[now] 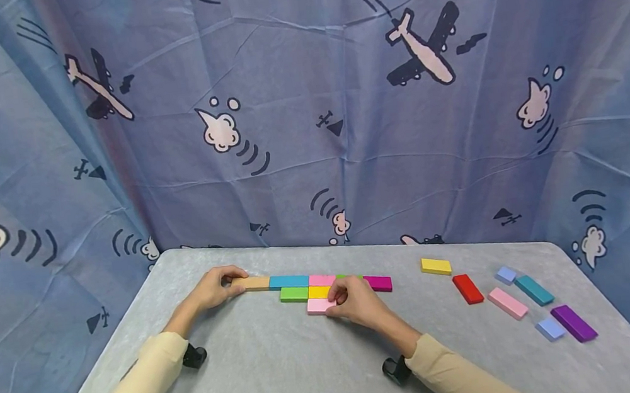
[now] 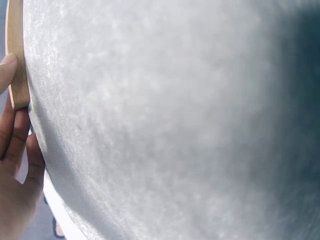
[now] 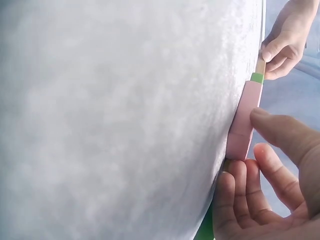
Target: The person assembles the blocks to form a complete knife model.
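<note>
My left hand (image 1: 214,288) is at the left end of a tan wooden block (image 1: 257,283), its thumb (image 2: 6,72) on one face and fingers around the end. The block ends a back row with a blue block (image 1: 289,282), a pink block (image 1: 322,280), a partly covered green block and a magenta block (image 1: 380,284). Before that row lie a green block (image 1: 294,294) and a yellow block (image 1: 318,291). My right hand (image 1: 358,305) holds the right end of a front light pink block (image 1: 319,307), crossed by a faint seam in the right wrist view.
On the right lie separate blocks: yellow (image 1: 436,266), red (image 1: 468,289), pink (image 1: 507,303), teal (image 1: 534,290), purple (image 1: 574,323), and two short light blue blocks (image 1: 506,275). A patterned blue curtain (image 1: 284,111) hangs behind the grey-topped table (image 1: 264,378).
</note>
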